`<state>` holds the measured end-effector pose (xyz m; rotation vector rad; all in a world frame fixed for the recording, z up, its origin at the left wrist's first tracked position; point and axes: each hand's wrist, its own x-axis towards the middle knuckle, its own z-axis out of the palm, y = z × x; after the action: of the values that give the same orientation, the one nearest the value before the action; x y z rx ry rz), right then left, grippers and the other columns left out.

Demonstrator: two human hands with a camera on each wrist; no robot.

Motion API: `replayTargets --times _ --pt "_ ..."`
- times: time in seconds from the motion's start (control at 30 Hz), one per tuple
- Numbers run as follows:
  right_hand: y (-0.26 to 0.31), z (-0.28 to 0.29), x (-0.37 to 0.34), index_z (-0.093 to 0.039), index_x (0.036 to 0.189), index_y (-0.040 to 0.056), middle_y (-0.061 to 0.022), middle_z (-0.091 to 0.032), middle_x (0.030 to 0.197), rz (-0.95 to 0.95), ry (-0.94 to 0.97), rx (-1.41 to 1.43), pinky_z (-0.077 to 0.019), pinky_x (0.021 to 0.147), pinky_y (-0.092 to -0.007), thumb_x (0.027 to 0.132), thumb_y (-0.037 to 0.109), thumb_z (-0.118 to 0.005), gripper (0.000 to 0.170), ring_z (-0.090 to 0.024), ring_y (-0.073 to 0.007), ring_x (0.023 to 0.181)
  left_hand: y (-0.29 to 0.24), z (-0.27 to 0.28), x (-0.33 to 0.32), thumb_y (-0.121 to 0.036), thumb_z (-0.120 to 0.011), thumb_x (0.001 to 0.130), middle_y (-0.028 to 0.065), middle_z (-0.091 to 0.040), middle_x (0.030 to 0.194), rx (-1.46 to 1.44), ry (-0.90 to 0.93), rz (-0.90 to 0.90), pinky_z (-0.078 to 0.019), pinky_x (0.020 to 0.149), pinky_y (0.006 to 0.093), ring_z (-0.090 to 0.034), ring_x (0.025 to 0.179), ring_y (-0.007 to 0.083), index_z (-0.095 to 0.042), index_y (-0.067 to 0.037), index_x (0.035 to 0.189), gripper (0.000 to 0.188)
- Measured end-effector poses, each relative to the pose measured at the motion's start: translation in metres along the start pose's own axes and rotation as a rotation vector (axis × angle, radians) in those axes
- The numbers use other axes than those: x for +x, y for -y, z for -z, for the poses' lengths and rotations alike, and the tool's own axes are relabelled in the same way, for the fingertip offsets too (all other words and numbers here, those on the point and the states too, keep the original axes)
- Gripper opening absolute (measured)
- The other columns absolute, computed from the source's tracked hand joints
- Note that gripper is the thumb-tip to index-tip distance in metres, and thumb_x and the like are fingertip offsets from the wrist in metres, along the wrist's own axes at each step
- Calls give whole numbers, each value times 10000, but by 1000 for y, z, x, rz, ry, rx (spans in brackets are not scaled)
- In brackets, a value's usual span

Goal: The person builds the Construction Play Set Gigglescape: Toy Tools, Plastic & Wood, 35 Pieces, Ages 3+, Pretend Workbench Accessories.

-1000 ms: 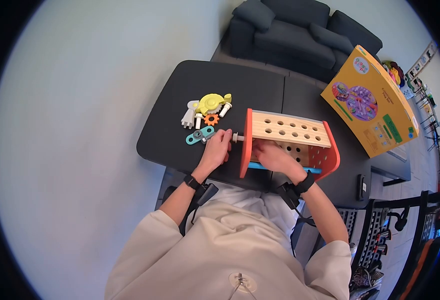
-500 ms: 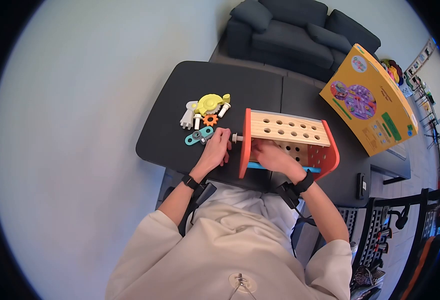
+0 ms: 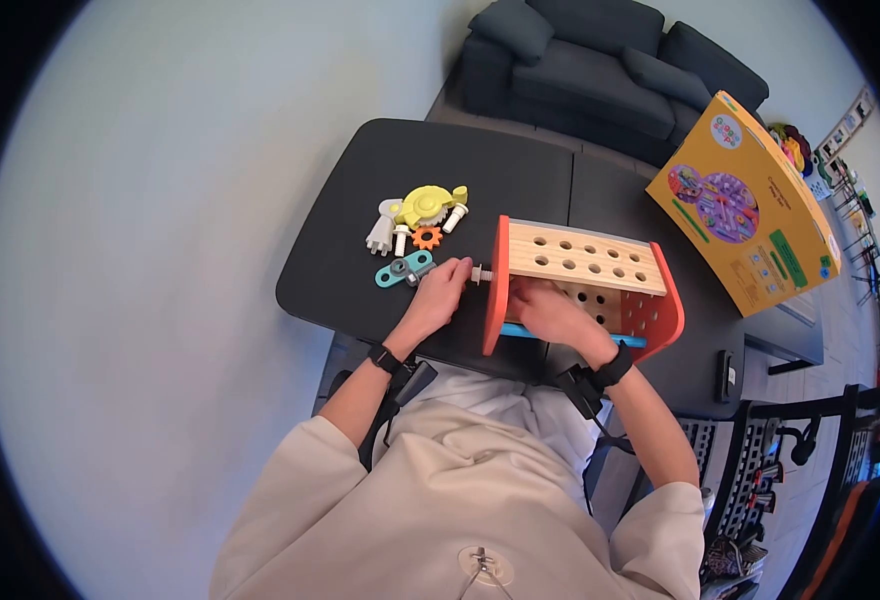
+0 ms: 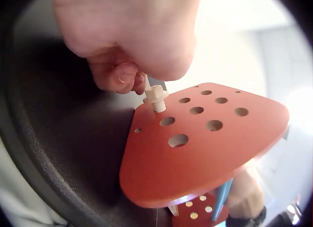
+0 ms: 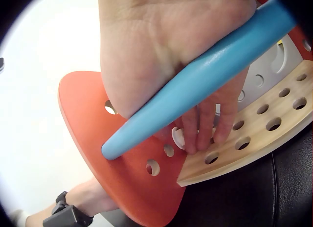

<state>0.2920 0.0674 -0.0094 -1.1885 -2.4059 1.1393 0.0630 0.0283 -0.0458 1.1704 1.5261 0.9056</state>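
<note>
The left hand [image 3: 438, 298] has its fingers curled round a slim grey tool [image 4: 157, 83], mostly hidden by the hand, beside a cream bolt [image 4: 156, 98]. This bolt stands out from a hole in the red side panel [image 4: 205, 139] of a wooden toy box, with a gap between its head and the panel. Inside the box, the right hand [image 3: 560, 320] reaches in over the blue rod [image 5: 195, 90]. Its fingers pinch a round white piece [image 5: 179, 138] close to the panel's inner face; the thumb is mostly hidden.
Left of the box lie a teal link [image 3: 390, 275], an orange gear [image 3: 427, 238], cream bolts [image 3: 455, 218], a grey claw piece [image 3: 381, 232] and a yellow piece [image 3: 425, 205]. A yellow carton [image 3: 750, 210] stands at the right. A black object [image 3: 725, 376] lies near the table's right edge.
The left hand has shifted slightly right, closer to the bolt head, and its lower fingers look more tucked in. The right hand stays inside the box. The head view has moved slightly.
</note>
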Motion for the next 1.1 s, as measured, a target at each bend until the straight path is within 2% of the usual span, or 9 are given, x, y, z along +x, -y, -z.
replayTargets --times 0.13,0.2,0.33,0.53,0.63,0.7,0.83,0.9,1.1 --pt "0 -1 0 -721 1087 -71 -273 -738 1106 50 -47 51 -546 956 -484 1011 117 -546 268 -705 -427 1077 2 1 5 -361 -529 1139 7 -590 787 111 41 18 -423 495 306 -569 651 98 -622 -43 1255 352" --pt "0 -1 -1 -724 1084 -70 -268 -741 1095 74 -70 51 -548 952 -483 1010 112 -550 262 -709 -424 1065 11 2 3 -369 -508 1146 6 -610 799 16 80 -235 -437 525 310 -578 667 95 -624 -39 1247 364" --pt "-4 -4 1 -729 1082 -69 -262 -746 1078 41 -39 98 -551 946 -483 1014 115 -554 263 -716 -414 1048 -7 6 -11 -336 -452 1167 -35 -544 772 -41 151 -184 -387 476 235 -483 605 42 -602 -83 1289 319" --pt "-6 -4 3 -738 1095 -61 -258 -752 1090 32 -33 100 -554 956 -479 1029 141 -551 283 -720 -409 1057 11 -3 8 -380 -473 1150 -35 -511 754 75 -43 -77 -362 444 238 -455 565 50 -674 -42 1123 395" --pt "-2 -3 1 -740 1101 -57 -258 -752 1099 10 -14 104 -552 961 -477 1034 149 -548 289 -720 -407 1066 11 -2 5 -390 -494 1136 62 -600 719 157 -76 -216 -511 674 369 -610 695 148 -720 2 948 491" --pt "0 -1 0 -740 1105 -56 -259 -752 1104 8 -18 94 -552 963 -477 1037 152 -547 291 -720 -405 1071 1 1 0 -414 -494 1138 65 -619 737 35 19 -40 -510 670 382 -610 684 154 -714 15 963 513" --pt "7 2 -1 -740 1117 -54 -244 -760 1108 15 -23 60 -553 974 -468 1031 143 -555 284 -721 -399 1082 5 -2 2 -423 -494 1139 35 -589 721 71 -41 -141 -476 564 347 -578 635 126 -716 3 971 509" --pt "7 3 -2 -740 1117 -54 -239 -763 1109 36 -31 36 -553 980 -464 1029 141 -558 281 -722 -396 1085 3 -1 1 -410 -498 1140 -50 -502 763 26 35 -64 -355 444 229 -458 578 39 -674 -77 1039 390" --pt "9 4 -3 -735 1118 -60 -230 -765 1123 2 -17 85 -550 998 -454 1023 131 -561 275 -723 -386 1098 -21 10 -16 -360 -515 1139 -54 -487 767 -5 174 -54 -344 447 216 -441 587 30 -616 -111 1287 307"
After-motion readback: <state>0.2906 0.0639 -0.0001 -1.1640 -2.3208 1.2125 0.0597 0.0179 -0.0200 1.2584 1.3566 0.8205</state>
